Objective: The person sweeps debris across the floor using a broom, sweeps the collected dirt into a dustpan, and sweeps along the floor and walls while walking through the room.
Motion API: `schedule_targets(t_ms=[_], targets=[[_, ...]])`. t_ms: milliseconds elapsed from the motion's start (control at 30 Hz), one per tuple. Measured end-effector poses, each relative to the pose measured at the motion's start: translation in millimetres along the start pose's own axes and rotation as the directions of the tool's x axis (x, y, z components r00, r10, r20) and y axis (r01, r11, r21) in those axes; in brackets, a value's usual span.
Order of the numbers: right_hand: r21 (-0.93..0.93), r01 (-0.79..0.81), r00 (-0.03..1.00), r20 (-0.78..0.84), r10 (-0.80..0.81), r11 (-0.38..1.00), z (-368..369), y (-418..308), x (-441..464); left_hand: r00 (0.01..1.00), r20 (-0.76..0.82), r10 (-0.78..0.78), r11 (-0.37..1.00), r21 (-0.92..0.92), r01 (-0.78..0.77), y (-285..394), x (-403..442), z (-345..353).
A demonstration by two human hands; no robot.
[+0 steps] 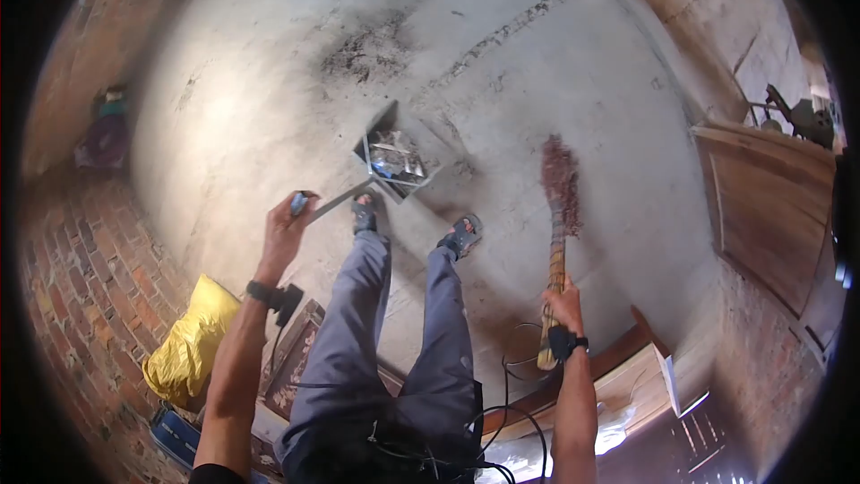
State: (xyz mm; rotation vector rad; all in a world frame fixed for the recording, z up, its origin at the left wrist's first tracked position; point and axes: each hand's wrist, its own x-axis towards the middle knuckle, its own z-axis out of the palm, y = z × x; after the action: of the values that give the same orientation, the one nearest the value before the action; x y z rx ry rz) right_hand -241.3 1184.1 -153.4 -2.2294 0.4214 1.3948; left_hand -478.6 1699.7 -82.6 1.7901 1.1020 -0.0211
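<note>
My left hand is closed around the end of a dustpan's handle, with something small and blue showing at the grip. The metal dustpan is in front of my feet and has shiny wrappers, a blue scrap and dirt in it. Whether it touches the floor I cannot tell. My right hand grips the wrapped handle of a short broom. Its reddish-brown bristles point away from me, to the right of the dustpan, and look slightly blurred.
A dark patch of dirt lies on the concrete floor beyond the dustpan. On the left, a yellow bag rests by a brick wall. A wooden panel stands at the right. Dark cables hang near my right arm.
</note>
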Motion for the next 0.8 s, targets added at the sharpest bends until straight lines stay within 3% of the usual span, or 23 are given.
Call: schedule_targets(t_ms=[33, 200, 267, 300, 333, 433, 500, 667, 800], targets=[[0.098, -0.028, 1.000, 0.005, 0.028, 0.995, -1, 0, 14, 0.999, -0.008, -0.033, 0.996, -0.087, 0.033, -3, -2, -9], [0.591, -0.052, 0.992, -0.060, 0.108, 0.805, 72, -31, 78, 0.985, -0.072, -0.159, 0.987, -0.021, 0.158, -42, 0, -60], [0.460, 0.141, 0.986, -0.142, -0.084, 0.877, 148, -36, 106, 0.978, -0.069, -0.195, 0.980, -0.045, 0.192, -59, 1, -80], [0.583, 0.088, 0.993, -0.113, -0.027, 0.808, 181, -79, 80, 0.978, -0.062, -0.200, 0.979, -0.041, 0.198, -63, 2, -90], [0.570, 0.143, 0.990, -0.098, -0.106, 0.809, 209, -103, 67, 0.976, -0.080, -0.202, 0.979, -0.027, 0.201, -66, 3, -96], [0.469, 0.141, 0.987, -0.131, -0.089, 0.872, 284, -129, 43, 0.985, -0.057, -0.165, 0.986, -0.008, 0.165, -99, 6, -122], [0.576, -0.074, 0.994, 0.113, 0.011, 0.814, 293, -185, -17, 0.984, -0.077, -0.159, 0.987, 0.014, 0.160, -122, 9, -148], [0.674, -0.140, 0.989, 0.123, 0.076, 0.725, 273, -167, -69, 0.968, -0.085, -0.234, 0.972, -0.004, 0.235, -165, 10, -194], [0.713, -0.114, 0.983, -0.022, 0.185, 0.692, 263, -108, -39, 0.971, -0.061, -0.232, 0.969, 0.074, 0.236, -176, 13, -211]])
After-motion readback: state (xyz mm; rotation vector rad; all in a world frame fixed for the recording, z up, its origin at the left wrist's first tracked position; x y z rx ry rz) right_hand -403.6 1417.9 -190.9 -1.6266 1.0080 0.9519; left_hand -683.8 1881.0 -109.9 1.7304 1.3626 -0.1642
